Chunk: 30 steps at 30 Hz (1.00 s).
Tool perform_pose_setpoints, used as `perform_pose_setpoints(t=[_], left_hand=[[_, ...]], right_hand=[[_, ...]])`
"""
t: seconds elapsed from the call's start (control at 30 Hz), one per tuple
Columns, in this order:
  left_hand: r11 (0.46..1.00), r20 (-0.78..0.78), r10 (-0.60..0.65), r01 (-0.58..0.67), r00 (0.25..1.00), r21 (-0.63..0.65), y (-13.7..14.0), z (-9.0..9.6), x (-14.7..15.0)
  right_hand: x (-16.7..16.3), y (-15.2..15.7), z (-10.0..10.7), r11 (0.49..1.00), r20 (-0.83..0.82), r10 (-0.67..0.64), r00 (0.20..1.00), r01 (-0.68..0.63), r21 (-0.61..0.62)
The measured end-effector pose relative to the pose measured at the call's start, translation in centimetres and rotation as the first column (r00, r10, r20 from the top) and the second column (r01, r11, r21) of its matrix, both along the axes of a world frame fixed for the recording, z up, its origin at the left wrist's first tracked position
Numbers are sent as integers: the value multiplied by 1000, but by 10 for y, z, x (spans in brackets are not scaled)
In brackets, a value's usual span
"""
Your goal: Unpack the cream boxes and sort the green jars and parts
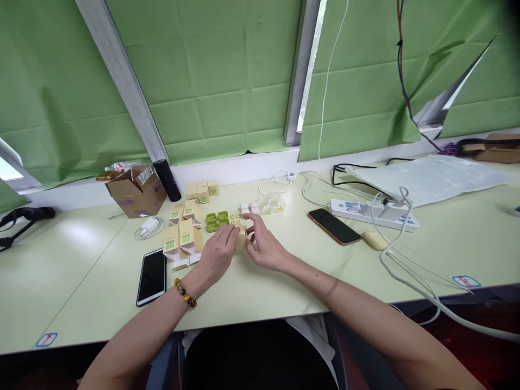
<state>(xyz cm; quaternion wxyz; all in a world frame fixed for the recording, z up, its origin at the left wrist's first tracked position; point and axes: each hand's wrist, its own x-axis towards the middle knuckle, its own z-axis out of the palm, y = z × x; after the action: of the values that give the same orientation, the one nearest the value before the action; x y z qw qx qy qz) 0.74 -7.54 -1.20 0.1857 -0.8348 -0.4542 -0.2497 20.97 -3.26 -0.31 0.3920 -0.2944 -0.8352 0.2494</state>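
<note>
Head view: both hands (pixel 244 245) pinch a small beige box (pixel 241 236) between them.

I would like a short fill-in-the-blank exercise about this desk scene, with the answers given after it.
1. Both hands hold one small tan box; the left hand has a beaded ____ on its wrist.
2. The phone beside the left forearm lies with its dark ____ up.
3. The white power strip lies to the ____ of the right hand.

Answers: bracelet; screen; right
</note>
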Motion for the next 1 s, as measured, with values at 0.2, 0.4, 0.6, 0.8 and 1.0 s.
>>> perform_pose_setpoints(t=[0.2, 0.4, 0.6, 0.8, 1.0], left_hand=[[1000, 24, -11, 12, 1000, -8, -1, 0, 1], [996, 202, -43, 58, 978, -69, 2, -2, 0], [989, 453, 4, 63, 891, -132, 4, -8, -4], [987, 526, -59, 129, 848, -97, 5, -6, -4], [984, 505, -61, 136, 861, -113, 3, 2, -1]], right_hand=[[0, 2, -2, 998, -16, -49, 999, 48, -31], [5, 11, 1, 980, -203, -111, 973, 74, -182], [7, 16, 7, 949, -451, -48, 891, -100, -298], [12, 18, 12, 983, -497, -169, 851, 108, -148], [20, 23, 7, 896, -312, -286, 906, 369, 249]])
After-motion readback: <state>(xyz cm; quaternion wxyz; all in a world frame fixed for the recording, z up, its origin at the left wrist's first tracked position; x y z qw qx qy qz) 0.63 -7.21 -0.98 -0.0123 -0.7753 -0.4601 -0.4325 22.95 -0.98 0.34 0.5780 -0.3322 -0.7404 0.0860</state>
